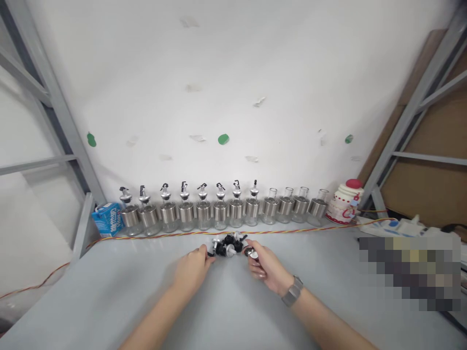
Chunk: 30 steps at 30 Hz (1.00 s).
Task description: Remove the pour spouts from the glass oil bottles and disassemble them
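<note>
My left hand (193,267) is closed in a pinch at the left edge of a small pile of pour spouts (229,246). A small black piece (210,253) shows at its fingertips; whether it belongs to a spout in the pile I cannot tell. To the right of the pile, my right hand (268,267) is closed around a silver pour spout (251,253), partly hidden by the fingers. Behind the pile runs a row of glass bottles (220,212) with steel bands. Most carry silver-and-black spouts; several at the right end have open necks (304,192).
A blue carton (108,219) stands left of the bottles, and a white-and-red jar (345,201) stands to their right. A twisted red-and-yellow cord (193,234) crosses the grey table (146,272) before them. Metal frame posts rise at both sides.
</note>
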### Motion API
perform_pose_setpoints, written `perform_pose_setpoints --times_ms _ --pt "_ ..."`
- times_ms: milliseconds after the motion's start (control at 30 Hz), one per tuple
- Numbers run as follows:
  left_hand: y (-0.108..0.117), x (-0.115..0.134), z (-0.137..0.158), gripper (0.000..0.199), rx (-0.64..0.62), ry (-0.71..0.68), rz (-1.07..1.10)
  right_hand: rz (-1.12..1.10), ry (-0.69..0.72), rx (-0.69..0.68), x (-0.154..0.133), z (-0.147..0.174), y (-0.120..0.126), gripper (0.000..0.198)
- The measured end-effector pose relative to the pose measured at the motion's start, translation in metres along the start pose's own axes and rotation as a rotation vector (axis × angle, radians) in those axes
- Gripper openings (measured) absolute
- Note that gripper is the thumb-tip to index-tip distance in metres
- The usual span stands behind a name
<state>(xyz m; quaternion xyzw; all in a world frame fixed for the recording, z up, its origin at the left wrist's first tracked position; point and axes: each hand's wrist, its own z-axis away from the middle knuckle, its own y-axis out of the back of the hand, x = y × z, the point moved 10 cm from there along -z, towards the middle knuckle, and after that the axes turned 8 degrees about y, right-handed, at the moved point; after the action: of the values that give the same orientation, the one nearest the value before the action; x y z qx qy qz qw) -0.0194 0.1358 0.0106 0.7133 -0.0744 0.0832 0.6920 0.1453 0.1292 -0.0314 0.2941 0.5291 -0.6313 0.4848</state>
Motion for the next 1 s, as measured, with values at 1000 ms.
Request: perform_pose_setpoints --times_ms 1000 --pt "-0.002 0.069 0.047 0.036 -0.452 -0.291 1.068 0.092 0.118 -0.186 -0.008 0.023 -0.039 0.030"
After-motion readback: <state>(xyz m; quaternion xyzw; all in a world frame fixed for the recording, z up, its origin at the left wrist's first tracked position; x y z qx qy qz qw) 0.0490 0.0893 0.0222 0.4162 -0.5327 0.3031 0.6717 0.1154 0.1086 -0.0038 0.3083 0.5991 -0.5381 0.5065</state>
